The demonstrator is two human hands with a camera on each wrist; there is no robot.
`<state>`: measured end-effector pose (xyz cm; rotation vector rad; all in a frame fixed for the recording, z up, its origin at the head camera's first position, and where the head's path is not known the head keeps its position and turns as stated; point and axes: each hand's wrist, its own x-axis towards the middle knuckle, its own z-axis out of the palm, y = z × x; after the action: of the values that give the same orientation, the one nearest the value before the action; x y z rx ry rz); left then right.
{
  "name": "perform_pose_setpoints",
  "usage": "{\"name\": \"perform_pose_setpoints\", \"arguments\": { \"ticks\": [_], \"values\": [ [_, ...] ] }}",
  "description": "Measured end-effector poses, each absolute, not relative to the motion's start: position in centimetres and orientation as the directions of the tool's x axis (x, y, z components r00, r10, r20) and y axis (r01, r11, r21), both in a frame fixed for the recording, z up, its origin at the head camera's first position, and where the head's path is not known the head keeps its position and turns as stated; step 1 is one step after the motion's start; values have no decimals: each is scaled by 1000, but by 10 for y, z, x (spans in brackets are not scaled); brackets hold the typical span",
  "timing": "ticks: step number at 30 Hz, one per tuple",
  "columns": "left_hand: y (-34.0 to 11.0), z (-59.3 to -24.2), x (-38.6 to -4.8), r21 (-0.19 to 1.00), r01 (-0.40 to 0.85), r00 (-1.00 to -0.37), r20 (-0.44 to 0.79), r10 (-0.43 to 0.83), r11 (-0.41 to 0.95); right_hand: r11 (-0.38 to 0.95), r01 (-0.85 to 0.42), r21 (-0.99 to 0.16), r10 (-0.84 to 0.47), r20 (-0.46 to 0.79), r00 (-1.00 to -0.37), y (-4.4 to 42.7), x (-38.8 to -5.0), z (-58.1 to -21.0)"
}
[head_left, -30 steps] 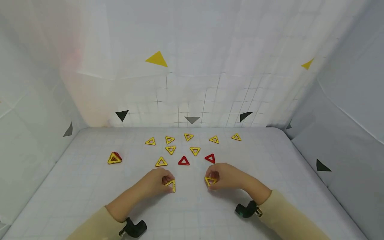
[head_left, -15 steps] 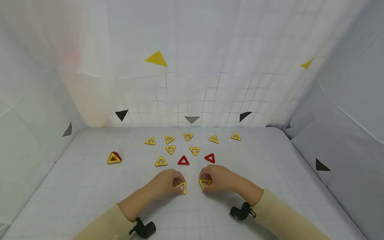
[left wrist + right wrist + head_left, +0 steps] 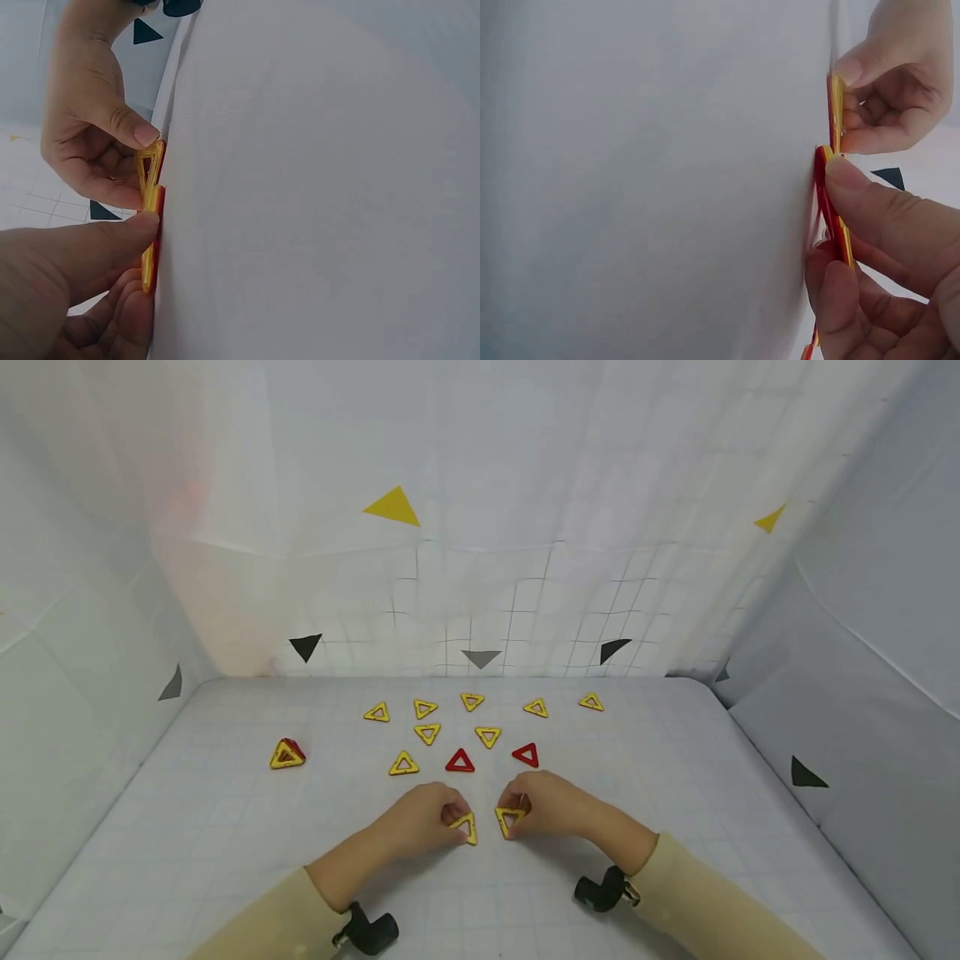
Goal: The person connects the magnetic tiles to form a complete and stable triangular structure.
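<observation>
My left hand (image 3: 425, 817) pinches the left yellow triangle (image 3: 473, 830) between thumb and fingers, and my right hand (image 3: 551, 806) pinches the right yellow triangle (image 3: 501, 822) the same way; the two are just beside each other, a narrow gap between them, low over the tabletop (image 3: 480, 902). Beyond lie two red triangles (image 3: 460, 769) and eight loose yellow triangles (image 3: 487, 731), with a small pile (image 3: 287, 765) off to my left

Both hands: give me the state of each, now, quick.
Left hand: holding one yellow triangle, pinched between thumb and fingers.
Right hand: holding a second yellow triangle, also pinched.
</observation>
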<state>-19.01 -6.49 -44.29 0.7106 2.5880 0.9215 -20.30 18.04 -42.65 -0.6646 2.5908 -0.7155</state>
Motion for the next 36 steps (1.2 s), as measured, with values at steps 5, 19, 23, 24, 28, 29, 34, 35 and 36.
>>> {"name": "perform_pose_setpoints", "arguments": {
  "ticks": [5, 19, 23, 24, 28, 29, 34, 35, 36],
  "values": [
    [-63, -445, -191, 657, 339, -832, -125, 540, 674, 758, -364, -542, -543, -214, -812, 180, -204, -426],
    [-58, -448, -192, 658, 338, -831, -127, 541, 673, 727, -376, -575, -567, -193, -801, 171, -200, -425],
    [-56, -448, -193, 658, 348, -828, -117, 548, 667, 716, -376, -588, -577, -195, -793, 169, -200, -426],
    [-56, -448, -193, 658, 351, -827, -116, 550, 667, 714, -378, -589, -580, -194, -791, 169, -200, -426],
    [-54, -448, -193, 655, 357, -825, -113, 554, 666, 706, -392, -590, -589, -180, -788, 169, -201, -428],
    [-54, -448, -193, 655, 357, -825, -113, 553, 666, 706, -392, -590, -588, -180, -788, 169, -201, -428],
    [-54, -448, -192, 654, 357, -827, -111, 551, 667, 699, -389, -600, -589, -176, -789, 169, -200, -429],
    [-54, -448, -192, 654, 357, -827, -109, 551, 667, 696, -388, -604, -591, -175, -788, 169, -199, -430],
    [-54, -448, -192, 654, 359, -827, -107, 552, 665, 697, -384, -606, -589, -178, -788, 168, -199, -430]
  ]
}}
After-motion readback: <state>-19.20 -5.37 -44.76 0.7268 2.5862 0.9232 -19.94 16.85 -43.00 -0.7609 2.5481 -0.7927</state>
